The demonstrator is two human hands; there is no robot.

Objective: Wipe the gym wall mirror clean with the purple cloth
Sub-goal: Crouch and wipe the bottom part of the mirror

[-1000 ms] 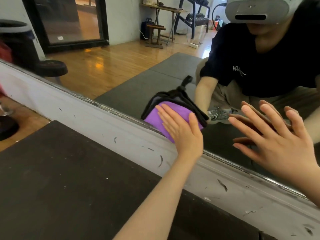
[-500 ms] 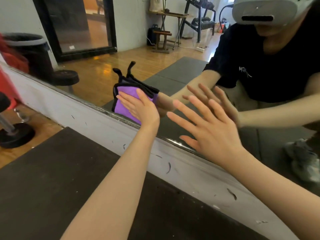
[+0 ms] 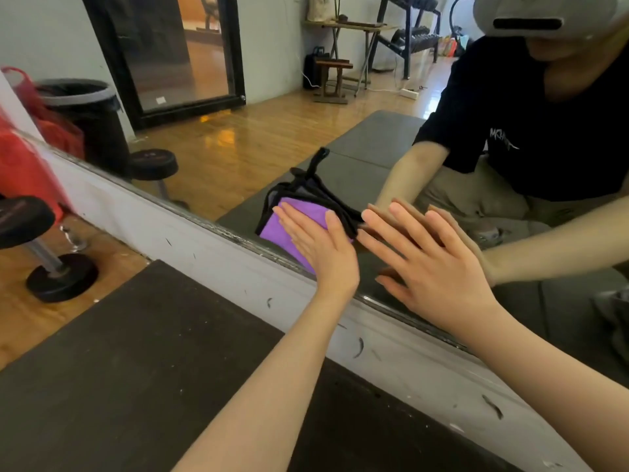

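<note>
The left hand (image 3: 318, 245) presses the folded purple microfibre cloth with black trim (image 3: 292, 221) flat-fingered against the lower edge of the large gym wall mirror (image 3: 272, 148). The right hand (image 3: 429, 267) rests open on the glass beside it, holding nothing. Wiping looks midway; how much glass is left, I cannot tell.

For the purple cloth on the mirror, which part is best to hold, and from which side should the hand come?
Probably the bunched black-edged top of the purple cloth, taken from above: those folds stand off the mirror and leave something to pinch. The purple face lies flat on the glass under the straight-fingered left hand, so there only pressing works.
</note>
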